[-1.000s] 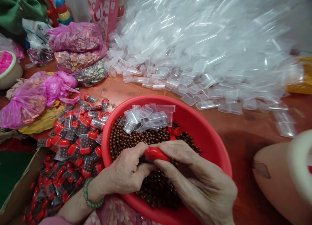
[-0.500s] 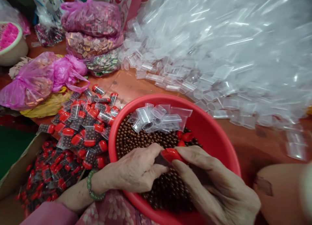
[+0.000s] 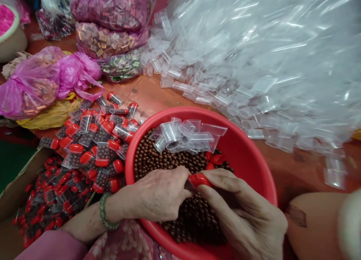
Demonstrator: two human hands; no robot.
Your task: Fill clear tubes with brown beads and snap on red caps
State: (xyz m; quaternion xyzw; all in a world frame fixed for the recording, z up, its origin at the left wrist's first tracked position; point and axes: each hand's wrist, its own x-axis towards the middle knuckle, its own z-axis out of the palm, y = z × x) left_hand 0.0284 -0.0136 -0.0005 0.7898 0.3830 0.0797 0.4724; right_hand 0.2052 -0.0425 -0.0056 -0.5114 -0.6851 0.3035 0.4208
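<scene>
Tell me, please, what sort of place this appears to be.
Probably a small hand-packing workshop, possibly in a home: a red basin of brown balls, a large heap of clear sleeves, and many filled containers with red caps.

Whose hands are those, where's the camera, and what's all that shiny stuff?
There's no robot here, just a person's two bare hands. Every picture comes from one camera worn on that person's head, looking forward and down.

The left hand pinches a little tube, mostly hidden, and the right hand holds its red cap. They're over a red basin with small brown balls and some clear tubes inside.

The shiny stuff is a big heap of clear tubes on the table. To the left are filled tubes with red caps and pink bags.
</scene>
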